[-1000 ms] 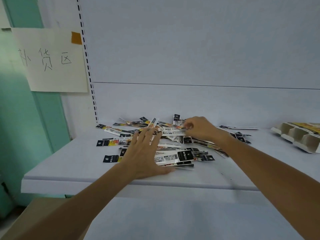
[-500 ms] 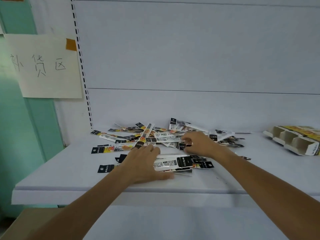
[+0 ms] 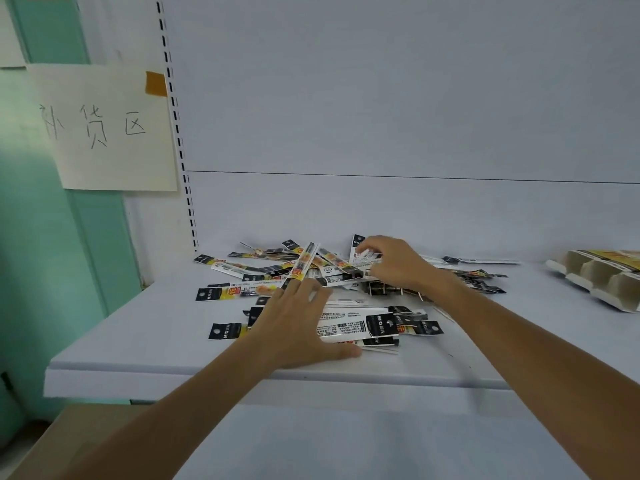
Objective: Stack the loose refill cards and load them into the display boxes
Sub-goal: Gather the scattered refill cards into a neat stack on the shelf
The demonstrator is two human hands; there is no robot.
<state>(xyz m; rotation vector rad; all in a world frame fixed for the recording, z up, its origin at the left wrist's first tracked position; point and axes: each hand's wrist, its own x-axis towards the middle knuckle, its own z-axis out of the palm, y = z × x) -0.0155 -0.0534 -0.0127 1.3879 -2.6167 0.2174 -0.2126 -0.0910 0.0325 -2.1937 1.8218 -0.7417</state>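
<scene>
Several loose refill cards [image 3: 263,268], long strips with black hanger tops and yellow or white print, lie scattered in a heap on the white shelf [image 3: 138,334]. My left hand [image 3: 298,323] lies flat with straight fingers on a small stack of cards [image 3: 360,329] near the front edge. My right hand [image 3: 391,263] reaches to the back of the heap and pinches a white card [image 3: 365,256] between thumb and fingers. The cardboard display boxes [image 3: 602,278] lie at the far right of the shelf, apart from both hands.
A white back panel rises behind the shelf, with a slotted upright [image 3: 176,133] at the left. A paper sign [image 3: 104,129] with handwriting is taped beside it on a green wall. A lower shelf [image 3: 346,441] juts out under my arms.
My right hand moved from the middle of the heap back toward the rear and took hold of a white card. My left hand stayed pressed on the front stack.
</scene>
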